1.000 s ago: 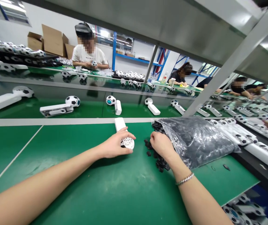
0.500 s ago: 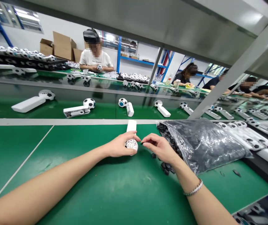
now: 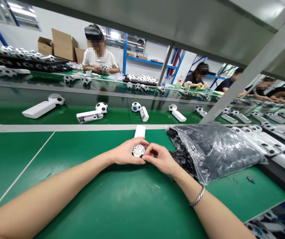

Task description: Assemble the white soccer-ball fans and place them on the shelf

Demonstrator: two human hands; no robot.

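In the head view, a white device with a football-shaped head (image 3: 139, 150) rests on the green bench, its white handle (image 3: 140, 131) pointing away from me. My left hand (image 3: 127, 152) curls around the ball head, thumb at the near side and fingers at the far side. At the ball's right side, my right hand (image 3: 158, 157) pinches a small black piece (image 3: 140, 156) against the white lattice. My fingertips partly cover that piece. Just beyond my right hand lies a clear plastic bag (image 3: 222, 152) of black pieces, some spilling from its mouth.
Past the bench edge, a green conveyor (image 3: 122, 114) carries several white football-headed devices. More of them fill a black tray (image 3: 277, 149) on the right. A slanting metal post (image 3: 242, 73) rises behind the bag. Co-workers sit across the line, one in a white shirt (image 3: 100, 59).
My right hand has moved left with the black piece, from beside the ball to touching it. Devices on the near conveyor have shifted right. My left hand stays around the ball.
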